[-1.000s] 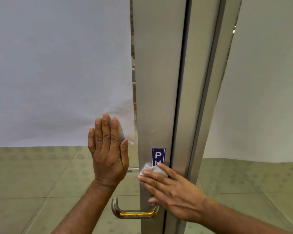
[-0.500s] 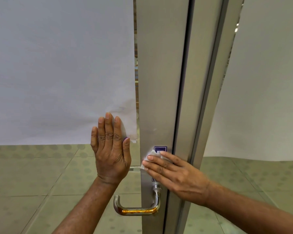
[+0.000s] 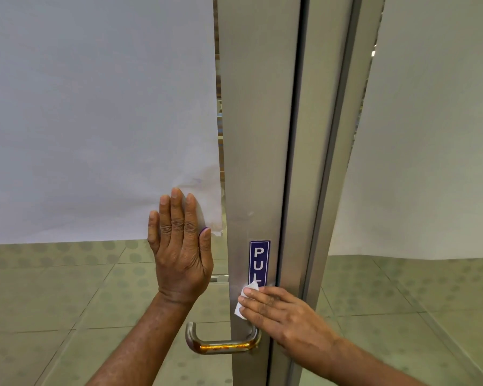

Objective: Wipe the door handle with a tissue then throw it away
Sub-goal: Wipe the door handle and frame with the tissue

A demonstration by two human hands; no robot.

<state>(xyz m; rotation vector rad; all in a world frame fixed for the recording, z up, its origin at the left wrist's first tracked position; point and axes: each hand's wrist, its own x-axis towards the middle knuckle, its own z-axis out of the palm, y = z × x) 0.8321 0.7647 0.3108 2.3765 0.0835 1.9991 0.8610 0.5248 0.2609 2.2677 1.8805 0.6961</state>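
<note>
The right hand (image 3: 283,316), lower centre, is pressing a tissue (image 3: 244,300) flat-fingered against the door frame (image 3: 255,135) above the handle (image 3: 221,344); the left hand (image 3: 180,246) is lying open on the glass (image 3: 95,288).

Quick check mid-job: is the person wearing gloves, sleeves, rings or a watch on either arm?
Nothing is worn as far as the view shows. The left hand and right hand are both bare, with no gloves, no rings and no watch or band at the wrists. Both forearms are uncovered down to the frame edge, so no sleeve shows.
</note>
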